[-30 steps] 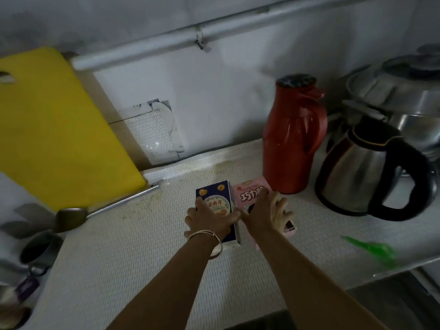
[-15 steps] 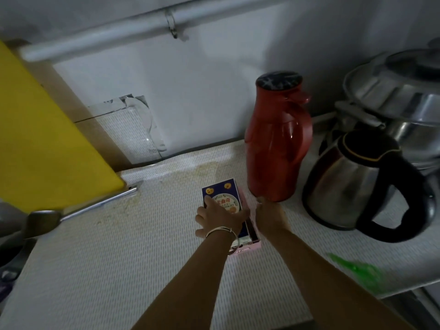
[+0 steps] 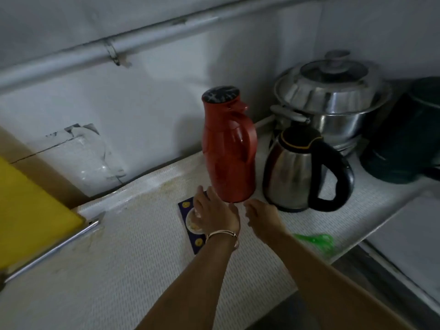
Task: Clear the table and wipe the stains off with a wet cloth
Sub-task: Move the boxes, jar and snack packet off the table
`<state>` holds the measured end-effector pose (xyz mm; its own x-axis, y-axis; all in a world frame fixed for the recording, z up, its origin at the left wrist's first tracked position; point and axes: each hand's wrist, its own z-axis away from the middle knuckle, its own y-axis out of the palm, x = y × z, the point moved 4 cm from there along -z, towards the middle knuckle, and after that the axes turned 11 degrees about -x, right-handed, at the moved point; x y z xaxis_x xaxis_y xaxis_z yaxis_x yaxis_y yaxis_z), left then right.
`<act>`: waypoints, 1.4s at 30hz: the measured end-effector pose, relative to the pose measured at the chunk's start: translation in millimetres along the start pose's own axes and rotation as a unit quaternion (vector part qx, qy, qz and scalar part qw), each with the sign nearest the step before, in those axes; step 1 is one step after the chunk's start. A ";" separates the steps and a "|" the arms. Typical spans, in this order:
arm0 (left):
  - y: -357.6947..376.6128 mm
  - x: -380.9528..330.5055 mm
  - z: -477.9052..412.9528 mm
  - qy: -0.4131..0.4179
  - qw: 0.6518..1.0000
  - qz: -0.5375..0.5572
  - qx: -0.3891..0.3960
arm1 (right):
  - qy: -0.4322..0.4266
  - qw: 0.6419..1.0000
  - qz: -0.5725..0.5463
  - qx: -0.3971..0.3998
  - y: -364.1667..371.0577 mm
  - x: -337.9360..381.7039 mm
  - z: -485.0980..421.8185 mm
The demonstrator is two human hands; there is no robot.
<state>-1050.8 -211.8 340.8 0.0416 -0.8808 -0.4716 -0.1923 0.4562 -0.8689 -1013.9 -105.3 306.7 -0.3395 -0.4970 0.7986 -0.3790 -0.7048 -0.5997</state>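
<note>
A dark blue snack box (image 3: 189, 226) lies flat on the white textured mat (image 3: 119, 270) covering the table. My left hand (image 3: 214, 214), a bangle on its wrist, rests flat on top of the box with fingers stretched toward the red thermos flask (image 3: 227, 148). My right hand (image 3: 262, 216) hovers just right of it by the flask's base, fingers loosely curled and holding nothing. The pink box is hidden. Yellowish stains (image 3: 166, 186) mark the mat near the wall and near the left edge.
A steel electric kettle (image 3: 297, 172) stands right of the flask, with a lidded steel pot (image 3: 333, 101) and a dark green container (image 3: 409, 139) behind. A green plastic item (image 3: 314, 241) lies at the mat's right edge. A yellow cutting board (image 3: 28, 215) and a metal handle (image 3: 54, 248) sit left.
The pink box went out of sight beside or under the blue one. Both hands slid the boxes toward the flask; my right hand let go and now hovers free.
</note>
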 end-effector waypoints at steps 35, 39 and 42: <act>77.5 -305.6 735.3 0.542 0.590 0.251 0.543 | 0.438 0.659 0.108 -0.602 -452.6 -398.3 536.1; 94.1 -317.9 793.7 0.591 0.528 0.225 0.567 | 0.491 0.599 0.094 -0.626 -460.5 -435.4 578.0; 107.6 -325.7 836.2 0.628 0.477 0.198 0.582 | 0.543 0.541 0.082 -0.638 -466.9 -460.8 608.2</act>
<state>-265.1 230.2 275.1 -0.5328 0.2568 -0.8064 0.7640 -0.2639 -0.5888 -157.0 144.9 249.7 -0.5014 0.5774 0.6443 -0.3177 0.5698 -0.7579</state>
